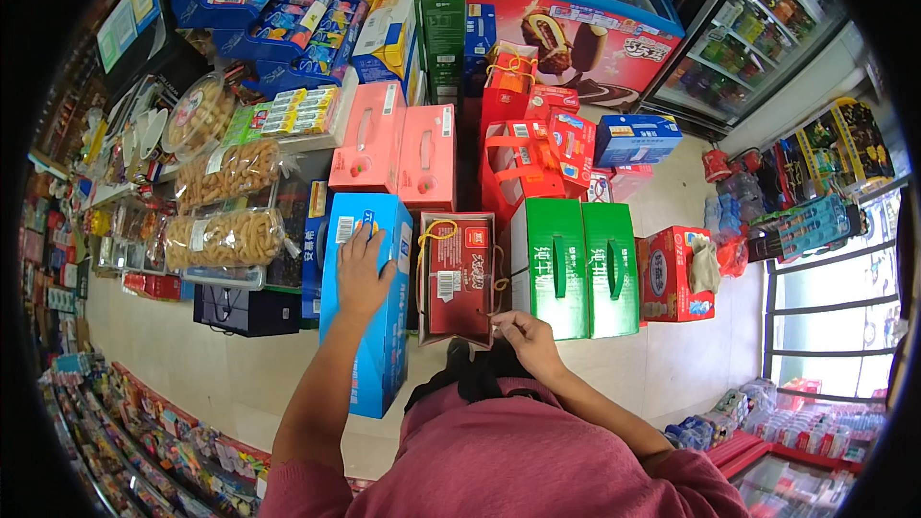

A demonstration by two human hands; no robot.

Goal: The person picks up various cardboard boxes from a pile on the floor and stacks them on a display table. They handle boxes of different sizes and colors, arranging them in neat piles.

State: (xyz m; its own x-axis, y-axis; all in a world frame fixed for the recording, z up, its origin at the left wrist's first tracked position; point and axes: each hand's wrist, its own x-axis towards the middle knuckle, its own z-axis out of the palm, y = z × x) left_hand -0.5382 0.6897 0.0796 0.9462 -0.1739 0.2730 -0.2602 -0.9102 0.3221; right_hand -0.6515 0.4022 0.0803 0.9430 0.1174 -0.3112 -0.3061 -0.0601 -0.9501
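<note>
My left hand point(363, 275) lies with its fingers spread on the top of a tall light-blue carton point(385, 324). Right of that carton stands an open-topped paper gift bag with a red box point(457, 270) inside; the box bears writing and a barcode. Yellow cord handles hang at both sides of the bag. At the bag's lower right edge, my right hand point(529, 342) has its thumb and forefinger pinched together on the right cord handle point(496, 309). Two green milk cartons point(572, 270) with green handles stand just beyond my right hand.
Two pink cartons point(424, 151) and several red gift boxes point(522, 158) stand ahead. A counter with bagged snacks point(227, 237) is at the left. A red carton point(676, 277) with a cloth on it stands right. An ice-cream freezer point(575, 43) is behind; shelves line the lower left.
</note>
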